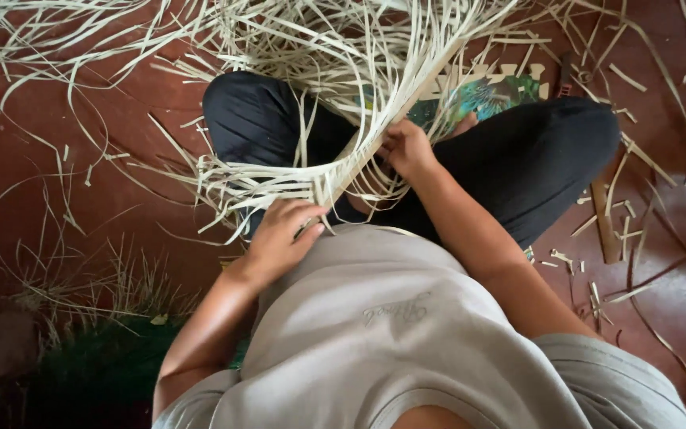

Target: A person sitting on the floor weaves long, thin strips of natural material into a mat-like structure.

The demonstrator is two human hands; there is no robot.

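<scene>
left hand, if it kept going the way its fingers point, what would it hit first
The left hand points up and right along the woven strip edge, which its fingers already touch; further along that line is the right hand, though depth is unclear.

Loose strip offcuts [597,295] litter the red floor [25,151] beside a patterned mat [490,94].

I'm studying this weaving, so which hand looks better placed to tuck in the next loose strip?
Probably the right hand: it sits among the free pale strips, while the left hand pins the woven edge.
</scene>
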